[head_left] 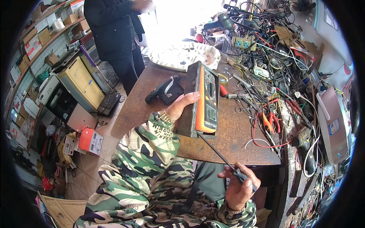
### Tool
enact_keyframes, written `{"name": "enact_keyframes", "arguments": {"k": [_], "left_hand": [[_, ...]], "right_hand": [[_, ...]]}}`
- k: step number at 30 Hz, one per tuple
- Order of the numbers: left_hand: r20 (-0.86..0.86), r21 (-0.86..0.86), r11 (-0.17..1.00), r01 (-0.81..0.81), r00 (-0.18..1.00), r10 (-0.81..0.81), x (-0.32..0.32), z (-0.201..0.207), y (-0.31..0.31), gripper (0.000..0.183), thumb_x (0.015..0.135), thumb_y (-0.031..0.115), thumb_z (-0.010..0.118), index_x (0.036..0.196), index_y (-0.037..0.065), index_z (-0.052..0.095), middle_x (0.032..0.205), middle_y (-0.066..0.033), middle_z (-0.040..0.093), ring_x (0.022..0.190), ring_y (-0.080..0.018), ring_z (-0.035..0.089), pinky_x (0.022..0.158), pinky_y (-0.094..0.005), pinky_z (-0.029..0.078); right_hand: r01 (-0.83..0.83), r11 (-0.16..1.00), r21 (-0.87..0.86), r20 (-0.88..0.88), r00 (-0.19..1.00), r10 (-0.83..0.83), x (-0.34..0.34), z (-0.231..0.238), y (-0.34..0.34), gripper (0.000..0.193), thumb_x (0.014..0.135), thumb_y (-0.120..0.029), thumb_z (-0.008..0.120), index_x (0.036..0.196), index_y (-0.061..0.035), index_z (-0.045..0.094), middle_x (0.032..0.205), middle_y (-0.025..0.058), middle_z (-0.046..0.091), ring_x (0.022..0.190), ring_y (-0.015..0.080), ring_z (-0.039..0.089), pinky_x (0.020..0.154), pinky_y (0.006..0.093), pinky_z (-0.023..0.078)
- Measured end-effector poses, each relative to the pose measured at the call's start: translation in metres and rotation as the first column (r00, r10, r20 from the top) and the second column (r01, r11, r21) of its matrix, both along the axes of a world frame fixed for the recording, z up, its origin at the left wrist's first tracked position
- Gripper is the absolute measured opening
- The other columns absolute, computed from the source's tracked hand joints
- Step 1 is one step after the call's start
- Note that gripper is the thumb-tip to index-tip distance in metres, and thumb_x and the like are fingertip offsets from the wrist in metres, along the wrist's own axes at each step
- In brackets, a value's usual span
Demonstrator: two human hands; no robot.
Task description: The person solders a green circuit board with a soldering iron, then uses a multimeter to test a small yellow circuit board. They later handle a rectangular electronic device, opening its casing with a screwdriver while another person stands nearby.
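My left hand [181, 105] grips the side of a dark open-fronted case [189, 114], its thumb along the edge and the other fingers hidden behind. Inside the case sits an orange-rimmed multimeter [210, 99] with a dark face. My right hand [241, 186] is closed round the dark handle of a long screwdriver [216, 152]. The screwdriver's shaft slants up to the lower end of the case, and its tip is at the bottom edge beside the meter. Left of the case, a black device with a white ribbon cable [168, 88] lies on the table.
The brown wooden table [129, 110] carries a white tray [154, 57] at its far end. Tangled cables, red-handled pliers [272, 121] and a drill [303, 140] crowd its right side. A person in dark clothes [114, 34] stands beyond the table's left edge. Shelves line the left wall.
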State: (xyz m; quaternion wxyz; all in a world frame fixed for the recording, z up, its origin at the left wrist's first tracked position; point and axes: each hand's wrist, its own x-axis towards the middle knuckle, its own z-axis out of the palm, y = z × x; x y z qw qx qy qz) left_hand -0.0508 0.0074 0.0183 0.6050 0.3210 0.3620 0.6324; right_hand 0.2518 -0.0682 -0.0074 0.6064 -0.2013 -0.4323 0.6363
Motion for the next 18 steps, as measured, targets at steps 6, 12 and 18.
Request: {"name": "enact_keyframes", "arguments": {"k": [6, 12, 18], "left_hand": [[-0.028, 0.017, 1.0, -0.011, 1.0, 0.012, 0.006, 0.006, 0.003, 0.049, 0.097, 0.035, 0.069, 0.131, 0.0, 0.061, 0.117, -0.0142, 0.072, 0.099, -0.022, 0.073, 0.092, -0.038, 0.061], [-0.067, 0.083, 0.996, -0.016, 0.998, 0.022, 0.012, 0.003, 0.009, 0.05, 0.096, 0.036, 0.069, 0.131, 0.0, 0.062, 0.116, -0.0139, 0.072, 0.1, -0.0209, 0.073, 0.091, -0.0367, 0.061], [-0.035, 0.086, 0.992, -0.088, 0.995, 0.091, 0.019, 0.01, -0.001, 0.047, 0.096, 0.034, 0.068, 0.127, 0.0, 0.064, 0.115, -0.0113, 0.073, 0.099, -0.0179, 0.072, 0.091, -0.0339, 0.059]], "right_hand": [[0.195, 0.964, 0.18, 0.025, 0.979, -0.203, 0.003, -0.029, -0.002, 0.051, 0.093, -0.03, 0.076, 0.122, 0.0091, 0.065, 0.101, 0.022, 0.062, 0.068, 0.0254, 0.067, 0.057, 0.037, 0.058], [-0.022, 0.937, 0.348, 0.55, 0.815, -0.185, 0.048, 0.016, 0.014, 0.029, 0.085, -0.006, 0.077, 0.109, 0.0078, 0.072, 0.087, 0.017, 0.072, 0.069, 0.02, 0.072, 0.063, 0.0297, 0.056], [-0.261, 0.739, 0.622, 0.759, 0.434, -0.486, 0.042, 0.063, 0.005, 0.048, 0.076, 0.005, 0.075, 0.124, 0.0008, 0.071, 0.073, 0.0142, 0.06, 0.056, 0.0282, 0.056, 0.053, 0.0342, 0.044]]}}
